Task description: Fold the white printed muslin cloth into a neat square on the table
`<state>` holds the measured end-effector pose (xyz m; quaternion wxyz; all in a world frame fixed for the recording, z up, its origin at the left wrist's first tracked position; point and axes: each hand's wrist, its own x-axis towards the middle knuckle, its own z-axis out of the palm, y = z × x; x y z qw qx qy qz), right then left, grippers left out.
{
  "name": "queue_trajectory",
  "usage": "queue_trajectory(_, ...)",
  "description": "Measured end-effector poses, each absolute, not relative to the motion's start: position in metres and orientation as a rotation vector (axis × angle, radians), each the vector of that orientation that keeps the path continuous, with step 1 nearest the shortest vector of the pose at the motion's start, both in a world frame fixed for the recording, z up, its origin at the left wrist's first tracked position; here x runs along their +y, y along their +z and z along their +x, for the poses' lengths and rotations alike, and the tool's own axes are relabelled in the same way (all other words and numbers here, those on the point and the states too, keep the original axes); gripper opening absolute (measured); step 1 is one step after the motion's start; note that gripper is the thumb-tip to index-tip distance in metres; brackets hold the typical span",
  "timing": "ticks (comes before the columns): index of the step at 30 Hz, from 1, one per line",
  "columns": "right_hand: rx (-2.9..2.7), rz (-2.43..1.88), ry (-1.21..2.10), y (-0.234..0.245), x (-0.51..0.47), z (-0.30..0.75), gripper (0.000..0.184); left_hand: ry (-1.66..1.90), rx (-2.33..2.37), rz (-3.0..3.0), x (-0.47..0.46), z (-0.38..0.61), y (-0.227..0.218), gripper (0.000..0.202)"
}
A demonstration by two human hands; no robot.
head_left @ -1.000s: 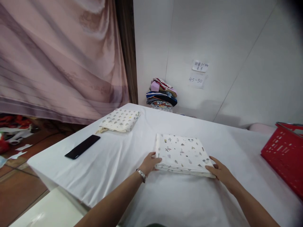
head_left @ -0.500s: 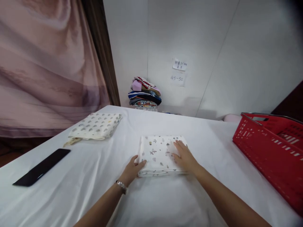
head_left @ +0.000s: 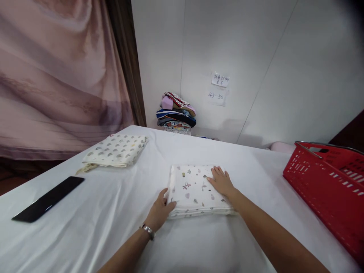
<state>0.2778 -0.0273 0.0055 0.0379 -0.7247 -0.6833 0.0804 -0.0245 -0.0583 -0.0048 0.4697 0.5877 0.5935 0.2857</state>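
Observation:
A white cloth (head_left: pixel 196 191) with small printed motifs lies folded into a layered rectangle on the white-covered table. At its left edge is my left hand (head_left: pixel 159 210), with the thumb resting on top and the fingers spread along the side; a metal bracelet circles that wrist. My right hand (head_left: pixel 222 182) lies flat on the cloth's upper right part, fingers stretched out. Neither hand has its fingers wrapped round the cloth.
Back left on the table lies another folded cloth (head_left: pixel 118 149) with grey motifs and a drawstring end. A black flat slab (head_left: pixel 48 199) is nearer on the left. On the right stands a red plastic basket (head_left: pixel 324 189). Stacked fabrics (head_left: pixel 176 113) rise beyond the table's far edge.
My right hand has shifted slightly across the cloth and now lies flatter near its right edge. My left hand stays at the left edge. The view has shifted a little.

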Motion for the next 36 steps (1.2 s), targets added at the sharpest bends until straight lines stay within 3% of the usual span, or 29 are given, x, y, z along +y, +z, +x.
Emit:
queue_trajectory(5,-2.095,-2.172,0.302,0.027,-0.004,0.288,0.051,0.702,1.392,1.382,-0.058,-0.025,-0.009,0.074)
queue_trajectory(10,-2.148,-2.162,0.461,0.038,0.015,0.307,0.054,0.694,1.370,1.368,-0.052,-0.029,-0.007,0.073)
queue_trajectory(14,-2.108,-2.205,0.630,0.041,0.011,0.317,0.059,0.728,1.498,1.509,-0.011,-0.041,0.012,0.064)
queue_trajectory(17,-2.072,-2.204,0.802,0.040,-0.007,0.317,0.046,0.807,1.628,1.504,0.039,-0.049,0.029,0.056)
queue_trajectory(21,-1.830,-2.148,0.913,0.035,-0.050,0.301,0.037,0.857,1.617,1.453,0.095,-0.042,0.043,0.052)
queue_trajectory(28,-1.318,-1.861,1.391,0.027,-0.100,0.272,0.046,0.915,1.585,1.396,0.126,-0.018,0.035,0.058)
queue_trajectory(32,-1.414,-2.033,1.166,0.021,-0.104,0.272,0.065,0.933,1.613,1.364,0.115,-0.025,0.028,0.058)
queue_trajectory(36,-1.783,-1.978,0.603,0.024,-0.109,0.266,0.052,0.943,1.595,1.336,0.085,-0.043,0.025,0.048)
